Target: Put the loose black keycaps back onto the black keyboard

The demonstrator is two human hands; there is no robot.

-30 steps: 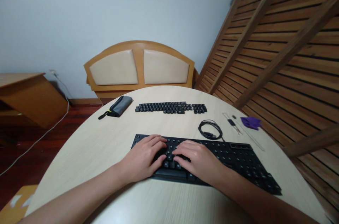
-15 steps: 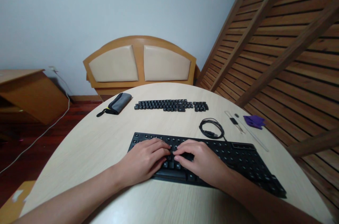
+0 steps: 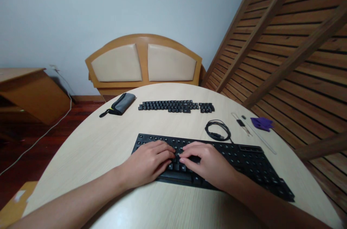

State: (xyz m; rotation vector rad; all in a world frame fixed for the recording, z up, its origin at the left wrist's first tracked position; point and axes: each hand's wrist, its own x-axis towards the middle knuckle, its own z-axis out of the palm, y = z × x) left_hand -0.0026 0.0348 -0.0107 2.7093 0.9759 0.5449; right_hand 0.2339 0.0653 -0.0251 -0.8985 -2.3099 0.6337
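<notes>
A black keyboard [image 3: 176, 176] lies in front of me, with many switch sockets bare and a few keycaps in the lower rows. Across its left part rests my left hand [image 3: 151, 160], palm down, fingers stretched forward and slightly bent, tips on the middle keys. My right hand [image 3: 207, 162] is over the centre, thumb and index finger brought together in a pinch close to the left fingertips. Whatever is between them is too small and hidden to make out. Removed keycaps [image 3: 179, 106] stand in rows farther back on the table.
The round pale table [image 3: 108, 142] carries a coiled cable [image 3: 218, 130], a wire keycap puller [image 3: 241, 123], a thin white stick [image 3: 261, 137], a purple cloth [image 3: 261, 124] and a folded grey cloth [image 3: 123, 103]. Beyond it are a wooden headboard [image 3: 144, 59] and slatted wood [image 3: 292, 59].
The whole view has shifted very slightly. Both hands stay at the same spot on the keyboard, and the right pinch is almost unchanged.
</notes>
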